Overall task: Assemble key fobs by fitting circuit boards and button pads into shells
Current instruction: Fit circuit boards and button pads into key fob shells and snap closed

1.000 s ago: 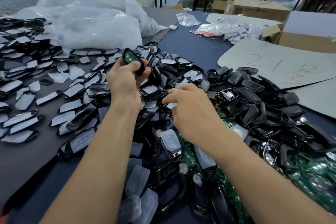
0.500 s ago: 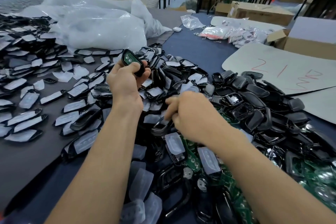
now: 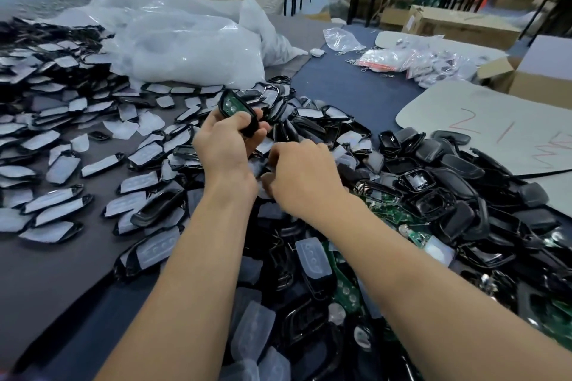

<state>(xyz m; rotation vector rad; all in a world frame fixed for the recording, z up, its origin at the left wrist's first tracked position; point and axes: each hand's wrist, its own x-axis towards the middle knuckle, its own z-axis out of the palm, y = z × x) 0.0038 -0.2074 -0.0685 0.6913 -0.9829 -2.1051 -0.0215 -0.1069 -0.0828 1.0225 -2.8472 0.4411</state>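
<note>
Key-fob shell [image 3: 251,128], black with a green circuit board [image 3: 230,105] seated in its open face, sits just above the middle of the frame. The left hand [image 3: 224,145] grips it, fingers and thumb wrapped round its lower end. It is held raised and tilted with the open face toward the camera, probably so the next part can be pressed in from above. The right hand [image 3: 305,178] is just beside it, lower and to the right, knuckles up and fingers curled under toward the heap of loose shells [image 3: 464,192]. The back of the hand hides those fingers, so I cannot tell whether they pinch a part or are only clenched. Loose boards [image 3: 397,215] and translucent button pads [image 3: 312,257] lie mixed at lower middle, within easy reach, while padded shells [image 3: 55,206] are spread out at the left, apparently set aside. Compared with half a second ago, the left hand's grip looks unchanged, but the right hand has come up off the heap and closed in on the left. A second ago its fingers lay flatter over the parts.
</note>
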